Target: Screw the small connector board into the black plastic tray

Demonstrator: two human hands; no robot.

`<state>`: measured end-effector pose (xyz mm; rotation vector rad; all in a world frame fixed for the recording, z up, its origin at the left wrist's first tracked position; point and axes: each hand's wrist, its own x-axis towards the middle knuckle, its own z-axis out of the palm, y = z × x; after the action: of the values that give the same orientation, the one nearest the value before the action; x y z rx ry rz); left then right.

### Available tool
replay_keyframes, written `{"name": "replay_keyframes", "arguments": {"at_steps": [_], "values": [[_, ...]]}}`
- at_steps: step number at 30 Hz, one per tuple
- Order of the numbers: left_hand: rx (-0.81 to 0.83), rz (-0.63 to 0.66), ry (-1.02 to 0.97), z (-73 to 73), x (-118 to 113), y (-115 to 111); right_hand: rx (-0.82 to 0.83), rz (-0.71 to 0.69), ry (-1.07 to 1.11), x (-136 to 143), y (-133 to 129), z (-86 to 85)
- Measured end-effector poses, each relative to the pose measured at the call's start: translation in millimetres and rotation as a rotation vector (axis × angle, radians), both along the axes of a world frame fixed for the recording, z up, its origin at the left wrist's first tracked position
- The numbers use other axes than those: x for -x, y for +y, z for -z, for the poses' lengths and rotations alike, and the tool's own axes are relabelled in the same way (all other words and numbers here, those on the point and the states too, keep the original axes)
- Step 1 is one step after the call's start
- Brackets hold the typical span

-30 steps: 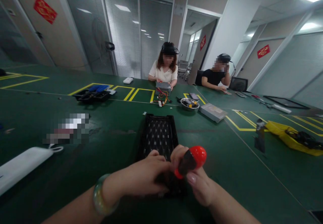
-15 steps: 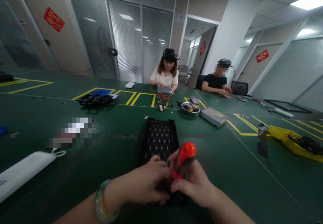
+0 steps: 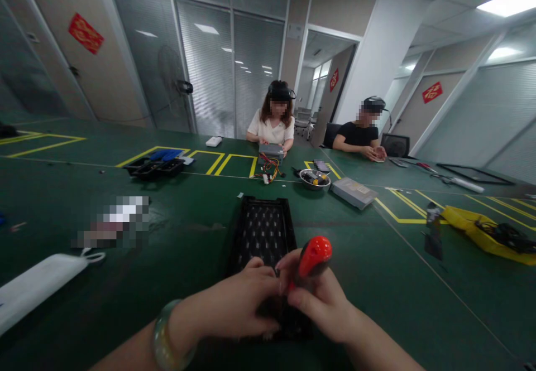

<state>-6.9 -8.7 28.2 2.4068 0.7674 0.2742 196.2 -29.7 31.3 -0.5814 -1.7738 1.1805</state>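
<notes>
A black rectangular panel with a patterned, pierced face lies on the green table in front of me. Over its near part, my right hand is closed around a screwdriver with a red and black handle. The handle points up and leans right; its tip is hidden behind my fingers. My left hand, with a bangle at the wrist, rests on the panel's near left part. Its fingers curl close to the right hand's fingertips, and whatever they pinch is hidden.
Beyond the panel are a metal bowl of small parts, a grey drive-like box and a black tray with blue-handled tools. A long white object lies left, a yellow bag right. Two people sit across the table.
The screwdriver handle has shifted slightly right and tilted more that way in my right hand. My left hand stays almost in place on the panel.
</notes>
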Motion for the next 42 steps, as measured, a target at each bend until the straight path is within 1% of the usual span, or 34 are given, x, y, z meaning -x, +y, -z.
{"name": "replay_keyframes", "arguments": {"at_steps": [3, 8, 10, 12, 14, 18, 20, 22, 24, 25, 27, 28, 31, 33, 35, 37, 39, 42], "values": [[-0.017, 0.015, -0.009, 0.5, -0.2, 0.0, 0.033, -0.008, 0.019, 1.6, 1.8, -0.7], [-0.025, 0.014, -0.008, -1.4, -1.5, -0.4, -0.024, -0.024, 0.081, -1.1, 0.2, 2.0], [-0.03, 0.008, -0.003, -3.5, -2.1, -0.7, -0.006, -0.023, 0.133, -1.6, 0.1, 5.8], [-0.037, 0.015, -0.005, -5.9, -2.4, -1.0, 0.003, 0.015, 0.228, -1.3, 1.9, 8.6], [-0.038, 0.028, -0.016, -7.4, -2.1, -1.3, -0.021, 0.12, 0.366, -1.2, 5.8, 8.0], [-0.022, 0.054, -0.043, -5.8, -0.8, -0.9, -0.107, 0.455, 0.598, -4.3, 16.7, -1.3], [-0.007, 0.064, -0.051, -4.3, -0.3, -0.2, -0.114, 0.553, 0.655, -7.1, 21.7, -3.9], [0.008, 0.065, -0.056, -4.1, 0.2, 0.7, -0.091, 0.602, 0.654, -9.2, 26.2, -2.4], [0.015, 0.057, -0.059, -5.8, 1.0, 1.5, -0.073, 0.639, 0.553, -9.9, 30.6, 2.2], [0.014, 0.044, -0.063, -7.0, 1.7, 1.8, -0.079, 0.654, 0.459, -9.7, 32.8, 5.1], [0.003, -0.008, -0.091, -9.1, 3.2, 2.1, -0.16, 0.656, 0.226, -8.8, 37.1, 10.9], [-0.002, -0.045, -0.113, -9.4, 4.0, 2.2, -0.219, 0.64, 0.107, -8.3, 39.0, 13.7], [-0.046, -0.191, -0.208, -6.3, 5.5, 2.5, -0.389, 0.532, -0.217, -6.8, 41.9, 21.7], [-0.151, -0.23, -0.237, -2.1, 5.1, 2.6, -0.438, 0.475, -0.38, -5.8, 41.9, 26.3], [-0.31, -0.201, -0.216, 1.7, 3.7, 2.6, -0.46, 0.443, -0.464, -4.7, 41.2, 29.7], [-0.444, -0.159, -0.176, 4.0, 2.1, 2.1, -0.458, 0.434, -0.479, -3.4, 40.5, 31.7], [-0.527, -0.141, -0.158, 4.5, 0.8, 1.1, -0.446, 0.427, -0.477, -2.3, 40.4, 32.7], [-0.582, -0.075, -0.118, 3.3, 0.2, -0.1, -0.43, 0.412, -0.442, -1.1, 41.4, 33.7]]}}
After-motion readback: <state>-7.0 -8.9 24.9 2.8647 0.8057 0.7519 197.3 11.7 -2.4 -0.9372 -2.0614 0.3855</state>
